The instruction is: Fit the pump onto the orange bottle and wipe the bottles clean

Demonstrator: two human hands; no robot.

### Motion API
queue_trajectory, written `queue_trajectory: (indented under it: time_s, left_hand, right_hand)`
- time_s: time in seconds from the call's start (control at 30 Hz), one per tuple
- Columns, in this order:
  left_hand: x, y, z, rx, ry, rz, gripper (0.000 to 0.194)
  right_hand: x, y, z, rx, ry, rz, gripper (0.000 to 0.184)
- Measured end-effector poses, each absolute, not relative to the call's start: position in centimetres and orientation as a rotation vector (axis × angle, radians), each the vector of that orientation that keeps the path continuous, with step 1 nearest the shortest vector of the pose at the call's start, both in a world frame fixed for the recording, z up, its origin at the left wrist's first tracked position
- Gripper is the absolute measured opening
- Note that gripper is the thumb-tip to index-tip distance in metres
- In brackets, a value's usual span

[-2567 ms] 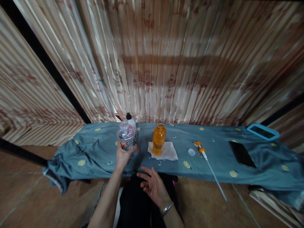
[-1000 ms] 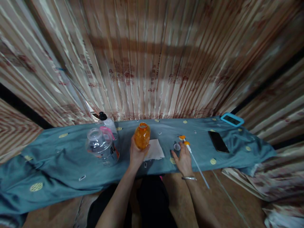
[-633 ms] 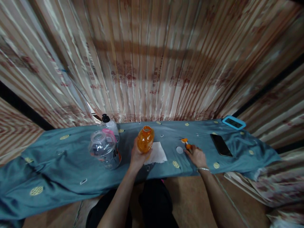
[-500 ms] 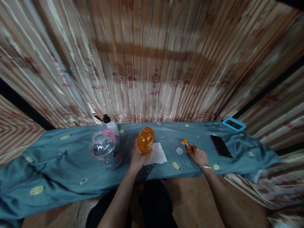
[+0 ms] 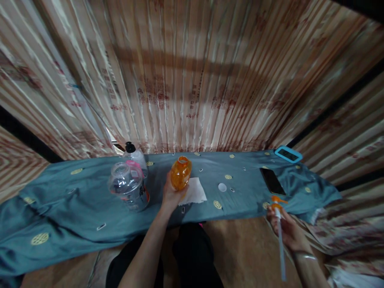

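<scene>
My left hand (image 5: 173, 192) is wrapped round a see-through orange bottle (image 5: 181, 174), upright with its mouth uncovered. A white paper sheet (image 5: 195, 192) lies partly behind that hand. Off to the right, past the front edge of the cloth, my right hand (image 5: 285, 228) grips an orange pump head (image 5: 276, 205) by its collar. The pump's long pale tube hangs down toward the floor. Nearer the middle, a small white disc (image 5: 222, 187) rests flat on the cloth.
A clear plastic jar (image 5: 127, 188) with a pink strip stands left of my left hand, a clear black-capped bottle (image 5: 136, 158) behind it. A black phone (image 5: 272, 181) and a blue-framed device (image 5: 288, 154) lie on the right of the patterned teal cloth (image 5: 75, 212).
My right hand has carried the pump head right and toward me, off the cloth, and its tube now points downward. My left hand still holds the orange bottle. The view has shifted slightly.
</scene>
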State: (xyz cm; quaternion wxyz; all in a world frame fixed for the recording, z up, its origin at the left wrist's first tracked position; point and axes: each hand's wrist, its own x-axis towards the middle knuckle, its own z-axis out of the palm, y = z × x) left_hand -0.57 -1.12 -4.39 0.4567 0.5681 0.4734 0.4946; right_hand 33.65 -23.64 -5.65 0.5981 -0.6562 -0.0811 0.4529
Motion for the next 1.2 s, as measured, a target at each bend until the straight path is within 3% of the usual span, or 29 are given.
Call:
queue_trajectory:
  time_s: [0.27, 0.6, 0.7, 1.2]
  left_hand:
    - [-0.6, -1.0, -4.8, 1.364, 1.149, 1.238, 0.070]
    - [-0.6, -1.3, -4.7, 1.342, 1.094, 1.241, 0.063]
    - [-0.4, -1.2, -4.9, 1.315, 1.108, 1.254, 0.064]
    - [-0.2, -1.4, -4.2, 1.261, 1.122, 1.237, 0.070]
  right_hand:
    - [27.1, -16.5, -1.2, -0.926, -0.306, 1.013, 0.021]
    - [22.9, -3.6, 7.6, -0.469, -0.433, 0.968, 0.038]
    - [22.0, -1.1, 9.4, -0.396, -0.444, 0.966, 0.043]
    - [19.8, 0.7, 13.7, -0.495, -0.769, 0.952, 0.027]
